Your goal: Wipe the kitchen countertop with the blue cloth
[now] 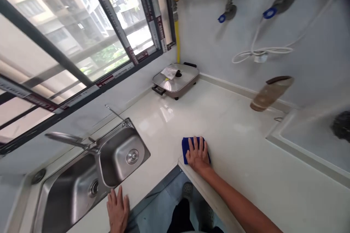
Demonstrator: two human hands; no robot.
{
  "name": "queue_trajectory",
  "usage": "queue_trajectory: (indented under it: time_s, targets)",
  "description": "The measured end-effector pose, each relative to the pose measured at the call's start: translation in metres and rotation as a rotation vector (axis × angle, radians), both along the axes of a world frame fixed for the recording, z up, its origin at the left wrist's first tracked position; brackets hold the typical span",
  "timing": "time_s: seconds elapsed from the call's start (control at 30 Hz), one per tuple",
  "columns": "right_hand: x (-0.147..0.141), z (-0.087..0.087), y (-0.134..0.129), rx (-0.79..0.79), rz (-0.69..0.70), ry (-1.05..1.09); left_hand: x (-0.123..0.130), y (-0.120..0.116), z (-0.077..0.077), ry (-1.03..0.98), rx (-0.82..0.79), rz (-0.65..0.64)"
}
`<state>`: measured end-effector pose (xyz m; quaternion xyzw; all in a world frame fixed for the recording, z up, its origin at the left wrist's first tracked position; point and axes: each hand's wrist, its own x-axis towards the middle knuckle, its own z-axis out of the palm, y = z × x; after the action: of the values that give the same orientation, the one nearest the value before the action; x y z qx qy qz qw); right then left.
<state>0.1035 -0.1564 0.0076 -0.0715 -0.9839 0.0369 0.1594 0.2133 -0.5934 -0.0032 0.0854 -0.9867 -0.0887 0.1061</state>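
Observation:
My right hand (198, 156) lies flat with fingers spread on a folded dark blue cloth (185, 149), pressing it to the white countertop (218, 116). The cloth sits close to the inner corner of the counter's front edge. Lower down on the left, my left hand (118, 209) rests open on the counter beside the front rim of the double steel sink (120, 156). Nothing shows in its fingers.
A lidded electric pan (176, 80) stands in the far corner, with a crumpled packet (169, 72) on top. Behind the sink rises a faucet (71, 138). A brownish tube-like object (269, 94) stands by the right wall, near a coiled white cable (262, 52).

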Motion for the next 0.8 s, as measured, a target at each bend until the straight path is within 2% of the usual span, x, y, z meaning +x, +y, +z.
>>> queue_trajectory:
  time_s: [0.07, 0.17, 0.33, 0.47, 0.6, 0.8]
  targets:
    - [-0.013, -0.001, -0.008, -0.01, 0.055, 0.008, 0.012, 0.002, 0.002, 0.005, -0.03, 0.065]
    - [-0.018, -0.008, -0.01, -0.015, 0.115, 0.021, 0.015, 0.013, 0.006, 0.018, -0.078, 0.102]
    - [-0.004, -0.02, -0.001, 0.006, 0.213, 0.04, 0.016, 0.021, 0.008, 0.048, -0.088, 0.085]
    - [0.002, -0.026, -0.008, 0.019, 0.187, 0.075, 0.019, 0.019, 0.005, 0.091, -0.052, 0.065]
    - [-0.004, -0.027, -0.041, 0.082, 0.16, 0.079, 0.02, 0.019, 0.001, 0.138, -0.02, 0.044]
    - [-0.036, -0.019, -0.122, 0.183, 0.246, -0.009, 0.02, 0.024, 0.003, 0.149, 0.012, 0.056]
